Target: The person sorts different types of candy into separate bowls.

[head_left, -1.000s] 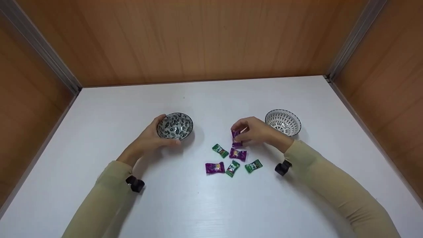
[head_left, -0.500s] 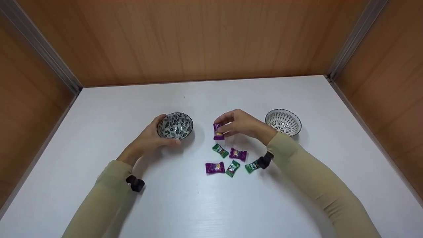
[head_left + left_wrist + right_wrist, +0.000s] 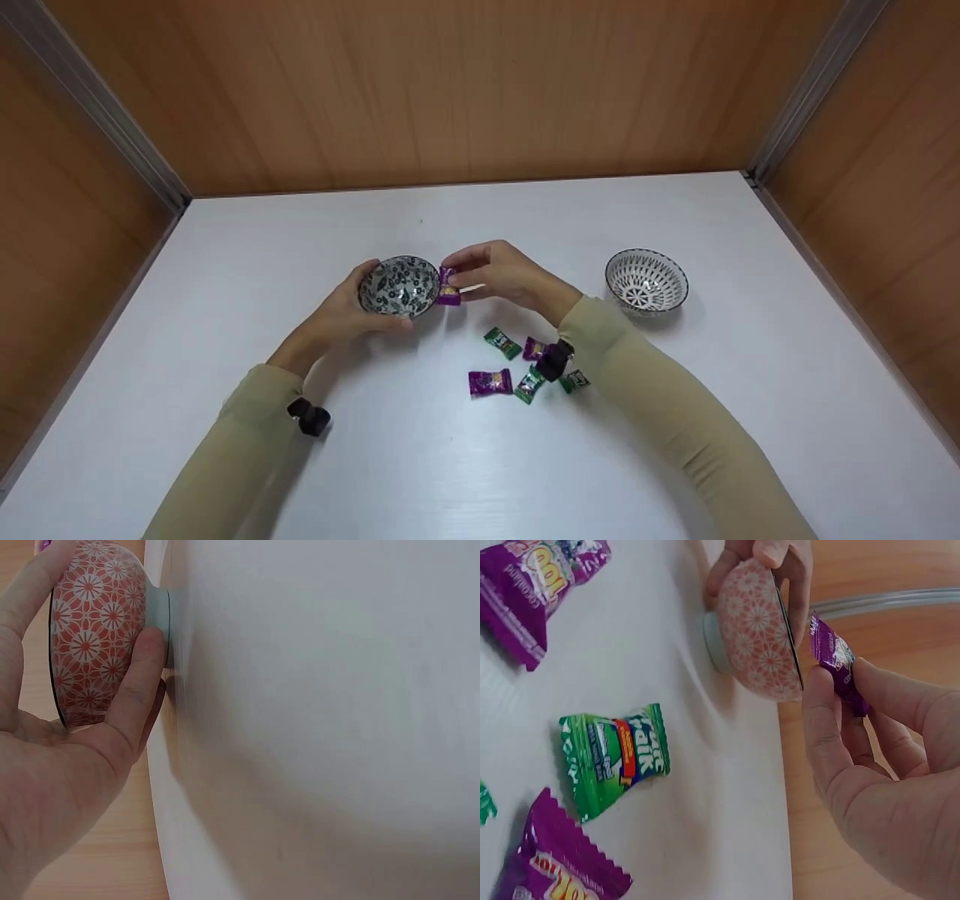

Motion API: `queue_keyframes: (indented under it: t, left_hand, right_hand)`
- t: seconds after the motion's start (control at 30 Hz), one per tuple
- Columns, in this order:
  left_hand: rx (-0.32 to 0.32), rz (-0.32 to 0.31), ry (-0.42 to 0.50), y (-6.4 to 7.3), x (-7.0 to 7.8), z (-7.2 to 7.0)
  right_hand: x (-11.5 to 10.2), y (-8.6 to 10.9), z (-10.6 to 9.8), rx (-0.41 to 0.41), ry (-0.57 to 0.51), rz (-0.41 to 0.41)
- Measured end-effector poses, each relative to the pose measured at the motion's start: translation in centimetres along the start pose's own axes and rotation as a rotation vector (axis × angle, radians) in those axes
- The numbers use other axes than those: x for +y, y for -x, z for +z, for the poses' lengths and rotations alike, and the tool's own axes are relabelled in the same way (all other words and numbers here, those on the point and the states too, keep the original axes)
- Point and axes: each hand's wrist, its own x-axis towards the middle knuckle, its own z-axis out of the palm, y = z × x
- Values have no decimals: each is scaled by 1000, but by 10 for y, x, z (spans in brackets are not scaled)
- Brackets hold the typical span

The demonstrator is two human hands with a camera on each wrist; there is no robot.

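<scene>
My left hand (image 3: pixel 337 309) grips the left bowl (image 3: pixel 397 286), thumb on the near side and fingers round the far side. Inside, the bowl has a dark floral pattern; outside, the left wrist view shows red with white flowers (image 3: pixel 86 645) above a pale foot. Between thumb and fingertips, my right hand (image 3: pixel 510 276) pinches a purple-wrapped candy (image 3: pixel 836 660). It is at the right rim of that bowl, raised above the table. No candy shows inside the bowl.
Green-wrapped candies (image 3: pixel 502 343) and purple-wrapped candies (image 3: pixel 490 382) lie on the white table (image 3: pixel 420 465), some partly behind the right wrist camera (image 3: pixel 555 360). A second bowl (image 3: pixel 646 281), white with dark dashes, stands at the right. Wooden panels (image 3: pixel 465 90) enclose the table.
My right hand has carried the purple-wrapped candy leftward from beside the other candies to the left bowl's rim. The left hand and its bowl have stayed in place.
</scene>
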Motion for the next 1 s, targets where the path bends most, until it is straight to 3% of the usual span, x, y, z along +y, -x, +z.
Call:
queue_keyframes:
  t: [0.27,1.0]
  left_hand:
    - [-15,-2,2,1,2,1]
    - [-31,-12,28,5,4,-4]
  right_hand:
    - [3,-9,14,45,-99,-31]
    - [5,-21,34,99,-71,-59]
